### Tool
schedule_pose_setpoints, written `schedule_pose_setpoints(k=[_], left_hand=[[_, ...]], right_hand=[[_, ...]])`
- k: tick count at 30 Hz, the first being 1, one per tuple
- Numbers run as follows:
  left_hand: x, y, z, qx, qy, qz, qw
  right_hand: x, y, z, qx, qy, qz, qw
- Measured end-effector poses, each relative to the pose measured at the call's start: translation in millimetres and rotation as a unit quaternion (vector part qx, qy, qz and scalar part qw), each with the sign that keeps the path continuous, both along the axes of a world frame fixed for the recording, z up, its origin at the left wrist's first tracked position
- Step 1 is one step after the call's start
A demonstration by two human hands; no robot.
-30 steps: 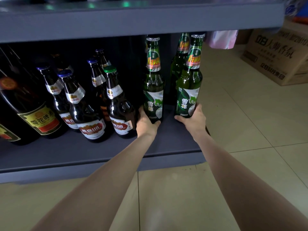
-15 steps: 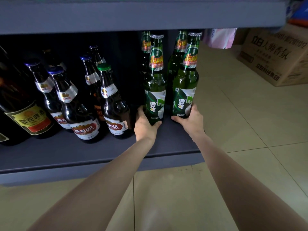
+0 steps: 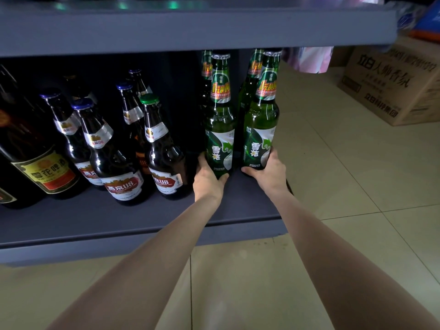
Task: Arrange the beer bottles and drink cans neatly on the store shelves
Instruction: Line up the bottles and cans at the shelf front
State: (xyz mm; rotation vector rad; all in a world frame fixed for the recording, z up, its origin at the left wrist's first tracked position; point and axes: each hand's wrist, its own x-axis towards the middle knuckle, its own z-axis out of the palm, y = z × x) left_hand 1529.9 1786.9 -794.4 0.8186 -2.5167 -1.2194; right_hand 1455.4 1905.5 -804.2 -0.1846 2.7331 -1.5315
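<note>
2 hands, left hand (image 3: 207, 181) and right hand (image 3: 269, 176), each curl fingers round 1 green bottle (image 3: 220, 129) (image 3: 260, 125) base.

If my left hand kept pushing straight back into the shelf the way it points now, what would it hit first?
Probably the green bottle behind. The left hand already grips the front green bottle, which stands directly ahead of it; depth between them is unclear.

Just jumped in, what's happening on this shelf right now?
A person is straightening green beer bottles on the bottom shelf. The left hand grips the base of one green bottle, the right hand another, both upright, two more behind. Dark bottles stand further left.
</note>
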Motion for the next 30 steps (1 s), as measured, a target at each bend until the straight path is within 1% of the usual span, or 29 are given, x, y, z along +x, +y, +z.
schedule_pose_setpoints(k=[4, 7, 11, 15, 18, 19, 20, 23, 25, 28, 30], left_hand=[[10, -7, -2, -0.047, -0.055, -0.059, 0.996], [21, -20, -5, -0.054, -0.059, -0.088, 0.993], [26, -21, 1, -0.002, -0.056, -0.099, 0.993], [13, -20, 16, 0.060, -0.038, -0.103, 0.992], [9, -22, 24, 0.089, -0.049, -0.091, 0.991], [10, -22, 23, 0.099, -0.053, -0.083, 0.990], [9, -22, 21, 0.106, -0.051, -0.076, 0.990], [1, -11, 13, 0.124, -0.019, -0.031, 0.992], [-7, -2, 3, 0.127, 0.018, 0.026, 0.991], [-14, 10, -10, 0.091, 0.068, 0.078, 0.990], [-17, 15, -16, 0.066, 0.080, 0.100, 0.990]], right_hand=[[0, 1, 0, -0.006, -0.016, 0.006, 1.000], [-1, 13, 0, 0.031, -0.050, 0.043, 0.997], [1, 24, 9, 0.056, -0.098, 0.058, 0.992], [-2, 26, 34, 0.138, -0.128, 0.080, 0.979], [-1, 32, 50, 0.210, -0.147, 0.115, 0.960], [-3, 33, 49, 0.211, -0.151, 0.121, 0.958], [-5, 33, 47, 0.191, -0.146, 0.121, 0.963], [-8, 31, 32, 0.089, -0.100, 0.094, 0.986], [-11, 25, 19, 0.041, -0.073, 0.097, 0.992], [-19, 20, 8, 0.023, -0.016, 0.125, 0.992], [-27, 22, 2, 0.030, 0.011, 0.137, 0.990]])
